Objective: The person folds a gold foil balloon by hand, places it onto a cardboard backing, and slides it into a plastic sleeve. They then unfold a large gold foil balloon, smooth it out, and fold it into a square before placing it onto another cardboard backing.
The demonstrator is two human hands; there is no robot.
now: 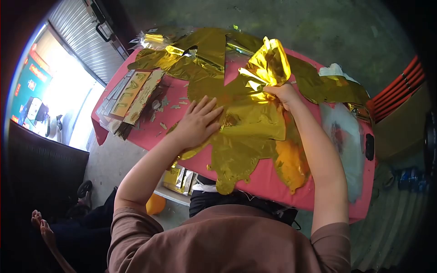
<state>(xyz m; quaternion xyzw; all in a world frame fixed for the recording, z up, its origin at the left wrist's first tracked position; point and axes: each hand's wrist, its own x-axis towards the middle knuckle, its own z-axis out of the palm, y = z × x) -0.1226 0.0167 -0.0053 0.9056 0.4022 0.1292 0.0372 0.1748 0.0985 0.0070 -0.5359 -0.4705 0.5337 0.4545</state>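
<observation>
Shiny gold foil (255, 120) in flat, cut-out shapes covers the middle of a table with a pink cover (268, 182). My left hand (200, 119) lies flat on it with the fingers spread. Closed around a gathered part of the foil, my right hand (283, 94) holds it up, and a crumpled bunch (273, 61) rises above the fist. An orange translucent piece (291, 164) lies beneath my right forearm. More gold foil (205, 50) spreads over the far side of the table. The fingertips of my right hand are partly hidden by the foil.
On the left are stacked printed packets (132, 98) and small scraps (160, 105). Clear plastic film (343, 150) and a black object (369, 146) lie at right. An orange ball-like object (155, 204) is below the table. Another person's hands (43, 227) show at lower left.
</observation>
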